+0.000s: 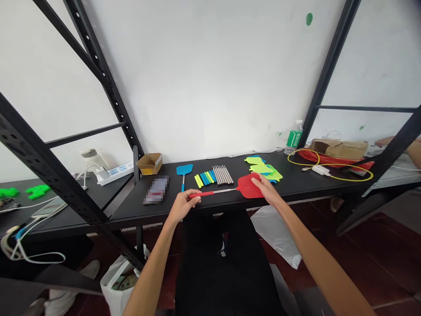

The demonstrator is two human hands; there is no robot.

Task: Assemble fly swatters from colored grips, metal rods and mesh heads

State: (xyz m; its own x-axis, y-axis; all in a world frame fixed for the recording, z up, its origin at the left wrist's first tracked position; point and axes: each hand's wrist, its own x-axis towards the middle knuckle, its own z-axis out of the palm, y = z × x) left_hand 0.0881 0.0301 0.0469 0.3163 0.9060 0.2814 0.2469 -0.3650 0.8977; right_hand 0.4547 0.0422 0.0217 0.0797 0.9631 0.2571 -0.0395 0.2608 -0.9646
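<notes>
A red fly swatter [245, 187] with a metal shaft and red grip lies crosswise near the front edge of the black table [296, 184]. My left hand [182, 204] is closed round its red grip at the left end. My right hand [265, 188] pinches the red mesh head at the right end. Behind it lie a finished blue fly swatter [184, 171], a row of yellow-green and blue grips [205, 178], a bundle of metal rods [222, 174], and a pile of yellow-green and blue swatter heads [263, 167].
A small open cardboard box [150, 163] stands at the back left, with a blurred flat item [157, 190] in front of it. A green bottle [294, 138], a yellow cable [329, 166] and boxes sit to the right. Black shelf struts frame both sides. A power strip [113, 172] rests on the left table.
</notes>
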